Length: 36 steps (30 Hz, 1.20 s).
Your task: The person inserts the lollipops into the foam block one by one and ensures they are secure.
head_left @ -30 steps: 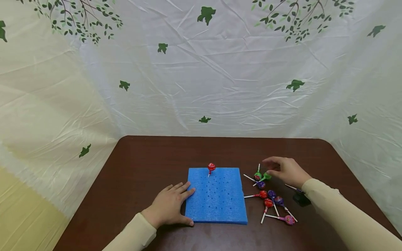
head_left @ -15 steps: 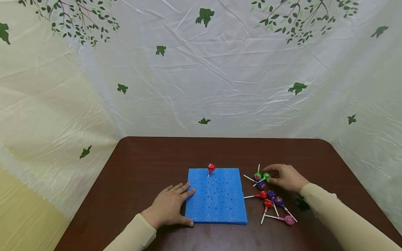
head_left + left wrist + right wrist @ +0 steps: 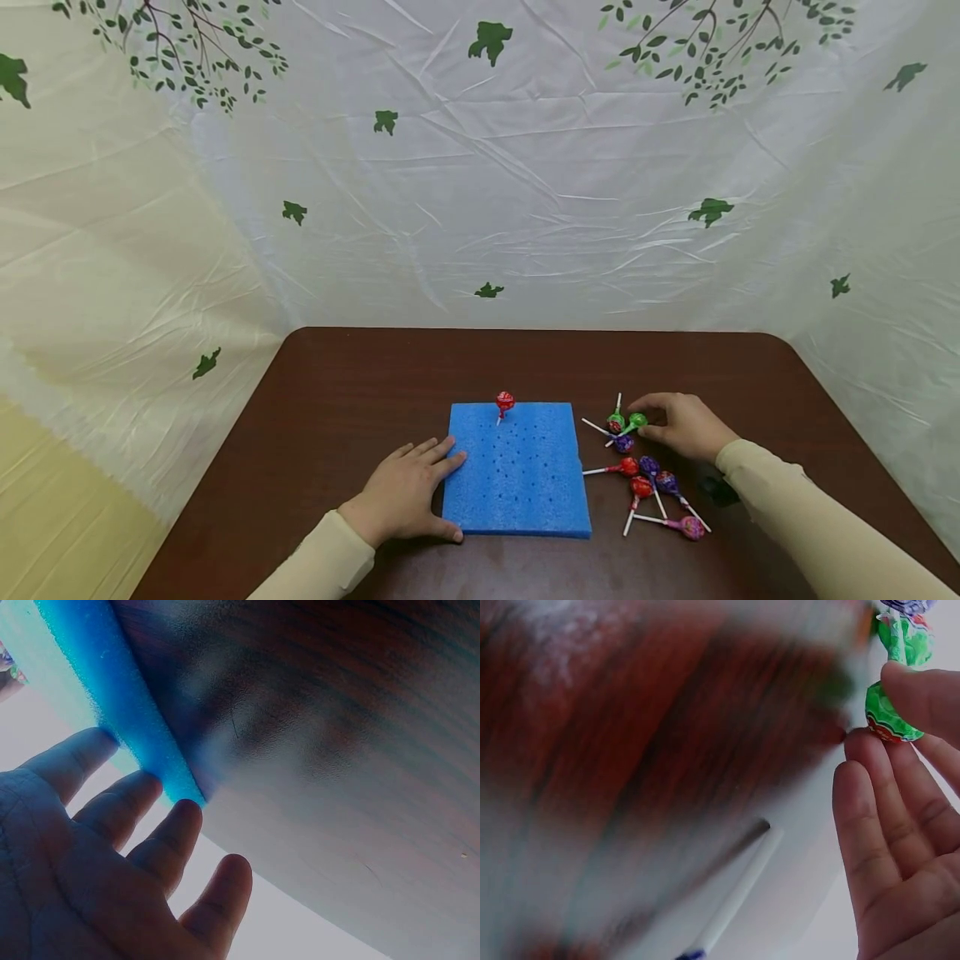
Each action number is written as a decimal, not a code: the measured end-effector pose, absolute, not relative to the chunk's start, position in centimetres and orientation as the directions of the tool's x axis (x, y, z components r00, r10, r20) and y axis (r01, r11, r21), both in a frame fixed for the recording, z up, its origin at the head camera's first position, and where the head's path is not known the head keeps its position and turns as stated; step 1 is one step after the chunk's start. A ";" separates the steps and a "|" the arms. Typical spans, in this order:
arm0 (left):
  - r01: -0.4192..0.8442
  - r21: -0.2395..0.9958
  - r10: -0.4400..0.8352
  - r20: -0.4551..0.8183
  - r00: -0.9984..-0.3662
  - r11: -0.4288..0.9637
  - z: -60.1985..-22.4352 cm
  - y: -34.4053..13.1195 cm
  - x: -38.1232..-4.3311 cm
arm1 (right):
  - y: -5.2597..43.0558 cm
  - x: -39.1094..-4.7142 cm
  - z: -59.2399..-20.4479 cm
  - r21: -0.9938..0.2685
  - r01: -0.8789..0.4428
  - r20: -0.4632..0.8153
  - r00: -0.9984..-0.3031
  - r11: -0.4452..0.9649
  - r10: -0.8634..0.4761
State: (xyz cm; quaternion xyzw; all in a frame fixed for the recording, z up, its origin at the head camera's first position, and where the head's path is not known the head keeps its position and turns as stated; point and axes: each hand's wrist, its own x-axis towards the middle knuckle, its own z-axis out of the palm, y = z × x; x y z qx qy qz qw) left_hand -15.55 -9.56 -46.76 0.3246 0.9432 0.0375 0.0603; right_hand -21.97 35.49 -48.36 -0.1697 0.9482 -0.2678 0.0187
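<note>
My left hand (image 3: 405, 492) lies spread at the left edge of a blue foam board (image 3: 555, 508) dotted with small holes. In the left wrist view its fingertips touch the board's side (image 3: 142, 705). A red lollipop (image 3: 505, 402) stands upright near the board's far edge. To the right of the board, my right hand (image 3: 686, 425) pinches the wrapped head of a green lollipop (image 3: 889, 712) between thumb and fingers. That lollipop's stick slants toward the board, beside another green lollipop (image 3: 615, 422) and a purple one (image 3: 623, 443).
Nearer the front lie red lollipops (image 3: 640, 486), purple lollipops (image 3: 666, 481) and a pink one (image 3: 691, 527), sticks crossing. A small black object (image 3: 718, 490) sits partly under my right sleeve. A white stick (image 3: 739, 900) shows in the right wrist view. A leaf-printed white curtain (image 3: 450, 208) hangs behind the table.
My right hand has come down and slightly toward me onto the green lollipop's head, and its fingers have closed there. The left hand and the board have stayed put.
</note>
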 end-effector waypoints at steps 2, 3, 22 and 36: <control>0.610 0.110 0.619 -0.088 -0.781 0.785 -46.8 -9.6 -15.6 | 35.7 -21.9 -48.2 -0.519 -0.310 0.068 -0.944 0.797 -0.323; 0.610 0.110 0.619 -0.087 -0.780 0.784 -46.8 -9.6 -15.6 | 35.8 -21.9 -48.1 -0.524 -0.309 0.075 -0.945 0.793 -0.319; 0.616 0.106 0.624 -0.073 -0.778 0.781 -47.2 -9.8 -15.7 | 35.2 -21.7 -46.0 -0.574 -0.327 0.225 -0.945 0.751 -0.239; 0.617 0.106 0.626 -0.081 -0.776 0.779 -47.2 -9.8 -15.7 | 32.4 -21.9 -44.4 -0.595 -0.393 0.265 -0.919 0.700 -0.291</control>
